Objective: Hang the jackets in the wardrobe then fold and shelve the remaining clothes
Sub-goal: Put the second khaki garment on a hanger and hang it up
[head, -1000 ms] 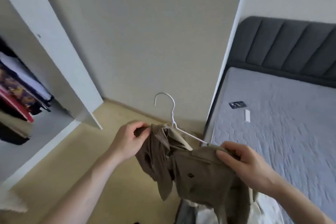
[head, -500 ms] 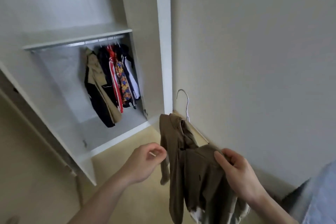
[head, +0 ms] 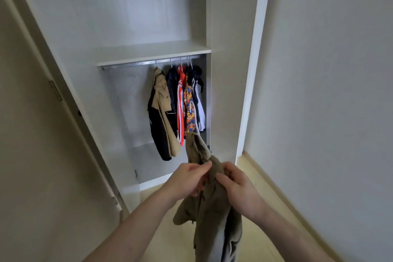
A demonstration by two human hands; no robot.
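- Straight ahead I now face the open wardrobe (head: 225, 27); half a second ago it stood off to the left, and the bed has gone from view.
- Under its shelf (head: 153, 52) a rail (head: 148, 62) carries hung jackets (head: 176, 102): tan over black, navy, red with white stripes, a flowered one, dark and white.
- Those hung jackets are bunched at the right end of the rail, as before.
- My left hand (head: 187, 178) has come in from apart and now pinches the khaki jacket (head: 210, 208) near its top.
- My right hand (head: 238, 187) grips the same jacket from the other side, fingers curled into the cloth; the two hands nearly touch.
- That jacket sits between my hands, its collar end rising above them toward the hung jackets, the rest drooping below my wrists over the floor (head: 265, 187).
- Its hanger (head: 196, 125), plain earlier, shows only as a thin white wire above the collar.
- On the right runs a bare wall (head: 329, 70).
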